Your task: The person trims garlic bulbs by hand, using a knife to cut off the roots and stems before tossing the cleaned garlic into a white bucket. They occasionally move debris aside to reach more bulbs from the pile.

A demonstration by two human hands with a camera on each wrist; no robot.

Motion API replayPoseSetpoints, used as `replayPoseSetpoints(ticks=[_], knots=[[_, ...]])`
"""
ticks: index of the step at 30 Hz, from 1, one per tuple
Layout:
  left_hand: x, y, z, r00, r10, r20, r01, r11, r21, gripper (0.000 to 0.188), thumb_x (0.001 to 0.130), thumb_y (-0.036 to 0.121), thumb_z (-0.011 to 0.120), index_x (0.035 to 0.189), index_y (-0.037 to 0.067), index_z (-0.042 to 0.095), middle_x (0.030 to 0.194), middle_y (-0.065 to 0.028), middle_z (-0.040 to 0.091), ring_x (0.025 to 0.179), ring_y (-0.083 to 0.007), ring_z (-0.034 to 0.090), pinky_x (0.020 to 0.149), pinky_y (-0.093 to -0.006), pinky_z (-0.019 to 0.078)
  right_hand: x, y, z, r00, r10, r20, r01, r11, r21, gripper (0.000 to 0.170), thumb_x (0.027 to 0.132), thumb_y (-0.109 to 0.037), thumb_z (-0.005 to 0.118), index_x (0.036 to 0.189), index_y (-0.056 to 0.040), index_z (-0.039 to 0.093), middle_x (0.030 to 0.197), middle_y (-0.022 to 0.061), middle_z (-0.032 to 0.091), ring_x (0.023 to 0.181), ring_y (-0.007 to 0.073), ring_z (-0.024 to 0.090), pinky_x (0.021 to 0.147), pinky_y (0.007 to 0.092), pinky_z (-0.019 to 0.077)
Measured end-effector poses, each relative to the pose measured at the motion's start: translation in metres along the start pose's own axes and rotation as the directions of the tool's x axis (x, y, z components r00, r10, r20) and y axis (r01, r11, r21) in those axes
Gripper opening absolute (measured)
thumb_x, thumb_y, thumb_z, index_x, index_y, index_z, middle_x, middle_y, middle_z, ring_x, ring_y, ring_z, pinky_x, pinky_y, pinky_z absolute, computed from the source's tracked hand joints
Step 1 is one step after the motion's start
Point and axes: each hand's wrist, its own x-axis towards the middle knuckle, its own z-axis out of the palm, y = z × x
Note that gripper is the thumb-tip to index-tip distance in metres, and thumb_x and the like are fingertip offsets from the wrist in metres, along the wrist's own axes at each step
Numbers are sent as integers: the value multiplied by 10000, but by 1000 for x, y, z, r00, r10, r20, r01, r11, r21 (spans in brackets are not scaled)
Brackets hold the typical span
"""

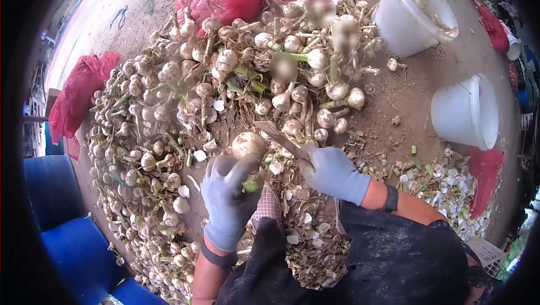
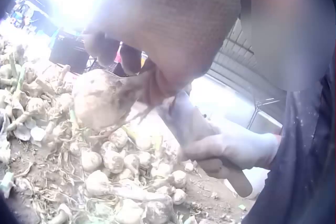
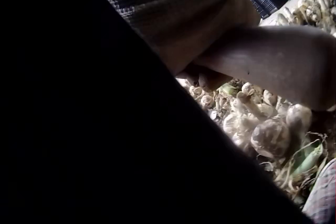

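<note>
Garlic heap: spread left of and beyond your hands.
Left hand: gloved, gripping the stem; slack hold could let it twist, and a slip of the knife could nick your fingers.
Bulb: just beyond your left fist, round end away from you, long axis running back along the stem.
Knife: tip ahead and leftward, slanting past the bulb.
Right hand: gloved, wrapped round the knife.

Your left hand partly hides the held garlic bulb; your right hand covers much of the knife handle; three piled bulbs look blurred.
</note>
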Motion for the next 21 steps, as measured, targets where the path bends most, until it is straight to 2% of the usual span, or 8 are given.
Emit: replayPoseSetpoints(ticks=[2, 3, 6, 11, 13, 14, 17, 21], knots=[[-9, -11, 14, 985, -142, 102, 174, 817, -549, 314, 758, -25, 658, 1070, 8, 628, 1059, -96, 645, 922, -156, 617, 825, -272, 496, 3, 12, 10, 998, -17, 55, 8, 987, 162, 165, 864, -179, 564, 901, -31, 627, 712, 223, 634, 715, 379, 651, 625, 452, 505], [-15, -6, 21, 925, -291, 244, 367, 517, -773, 338, 793, 19, 672, 1118, -11, 584, 1039, -63, 641, 933, -118, 599, 837, -268, 493, 5, 17, 16, 994, -41, 97, 8, 949, 315, 182, 862, -171, 559, 894, -9, 637, 732, 244, 633, 755, 381, 654, 657, 451, 502], [-41, -24, 35, 854, -333, 400, 513, 413, -752, 361, 796, 42, 689, 1134, 3, 571, 1026, -56, 632, 949, -128, 595, 847, -285, 484, 7, 21, 24, 973, 95, 209, -171, 906, 388, 218, 855, -177, 561, 905, 16, 649, 762, 265, 633, 794, 369, 662, 685, 436, 497], [-48, -31, 44, 750, -457, 479, 649, 649, -397, 839, 781, 107, 753, 1458, 27, 265, 1017, -64, 635, 893, -147, 614, 811, -295, 508, 9, -10, 17, 991, 16, 135, -26, 997, 76, 196, 839, -199, 593, 913, -17, 597, 673, 205, 629, 671, 379, 648, 647, 474, 508], [-54, -36, 54, 837, -271, 475, 547, 432, -717, 887, 755, 150, 787, 1453, 7, 258, 1114, -73, 613, 1007, -133, 569, 871, -284, 475, 6, -9, 28, 994, -71, 83, 70, 997, 13, 205, 832, -234, 611, 912, -47, 579, 623, 139, 623, 595, 359, 633, 601, 459, 511], [-48, -36, 47, 756, -274, 595, 647, 174, -742, 858, 735, 184, 811, 1405, -15, 314, 1198, -85, 578, 1079, -119, 519, 910, -279, 447, 3, -10, 28, 979, -192, 64, 194, 980, -42, 199, 832, -245, 611, 903, -63, 577, 609, 119, 617, 580, 332, 636, 572, 433, 506], [-52, -52, 43, 634, -418, 650, 773, 317, -550, 725, 742, 186, 808, 1298, -23, 394, 1144, -91, 584, 1010, -140, 557, 863, -280, 470, 2, -16, 23, 897, -442, 1, 437, 887, -146, 160, 819, -234, 607, 877, -90, 570, 598, 60, 595, 538, 251, 627, 487, 362, 465], [-59, -42, 46, 675, -508, 535, 727, 337, -598, 676, 757, 169, 792, 1277, -20, 405, 1092, -86, 596, 972, -160, 580, 828, -291, 485, 4, -22, 18, 783, -621, -33, 597, 765, -242, 120, 805, -189, 599, 838, -82, 554, 627, 39, 571, 510, 223, 600, 449, 353, 419]])
